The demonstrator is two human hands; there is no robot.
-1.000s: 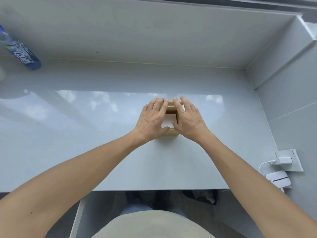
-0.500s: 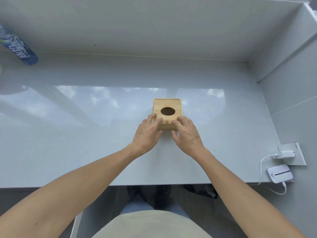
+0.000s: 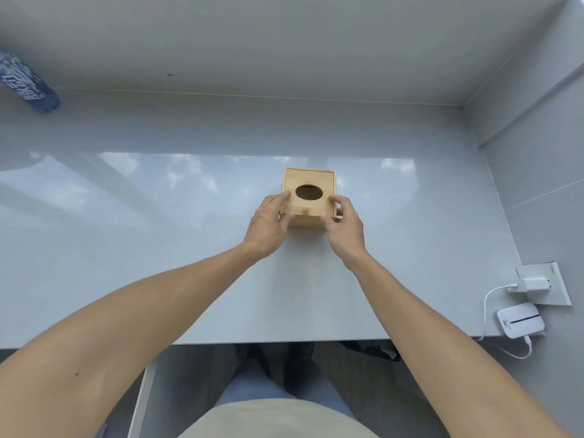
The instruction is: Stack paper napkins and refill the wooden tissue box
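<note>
Grey glossy countertop [image 3: 126, 263] fills most of the view, with sky reflections across its middle band. Back wall [image 3: 284, 42] runs along the far edge; a side wall [image 3: 543, 172] closes off the right. The near edge of the counter runs straight across below the forearms, with the person's legs visible under it.

Wooden tissue box [image 3: 309, 197] sits upright on the counter, roughly centre, well clear of every edge and both walls. Lid is on; the oval opening [image 3: 309, 192] faces up and looks dark inside. No napkin shows through it.

Left hand [image 3: 268, 224] is at the box's near-left corner, fingers curled, fingertips touching the left side and top edge. Right hand [image 3: 344, 226] is at the near-right corner, thumb on the front top edge, fingers wrapped toward the right side. Both hands rest against the box, one either side; whether they squeeze it firmly cannot be told.

Open counter lies left of the box, wide and bare, and a narrower strip lies to its right.

Blue-labelled bottle [image 3: 27, 86] lies at the far left by the back wall. Wall socket with white charger [image 3: 534, 284] on the right wall; a small white device [image 3: 520, 320] sits at the counter's near-right corner, cable attached.
</note>
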